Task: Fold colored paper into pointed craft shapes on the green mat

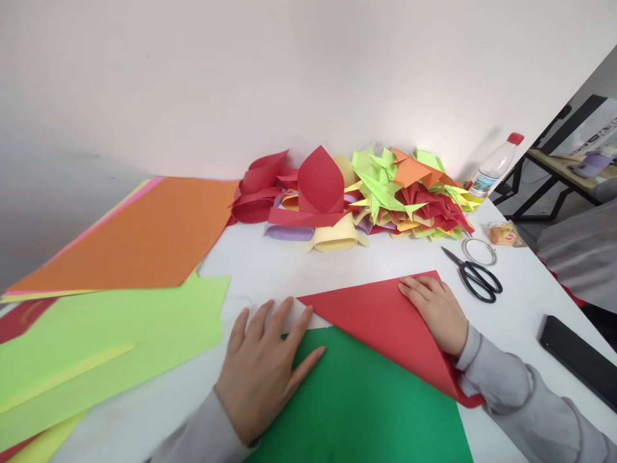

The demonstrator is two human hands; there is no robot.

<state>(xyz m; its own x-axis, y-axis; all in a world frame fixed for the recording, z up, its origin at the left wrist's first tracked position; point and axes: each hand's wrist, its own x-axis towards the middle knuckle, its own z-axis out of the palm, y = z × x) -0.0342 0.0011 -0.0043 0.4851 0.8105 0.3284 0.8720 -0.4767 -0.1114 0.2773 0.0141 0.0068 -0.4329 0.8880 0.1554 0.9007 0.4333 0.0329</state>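
A red paper sheet [380, 321], folded into a triangle, lies on the white table [270, 263] and partly over a green sheet [366, 405]. My left hand [263, 370] lies flat with fingers spread; its fingertips press the red triangle's left point and the green sheet's edge. My right hand [436, 312] rests palm down on the triangle's right side, fingers together and stretched along the upper edge. Neither hand grips anything.
A heap of folded paper shapes [366, 193] in red, yellow-green, orange and yellow sits at the back. Orange [144, 235] and lime sheets [110, 347] lie left. Black scissors [475, 276], a tape ring [479, 251], a plastic bottle [494, 166] and a black phone [578, 360] lie right.
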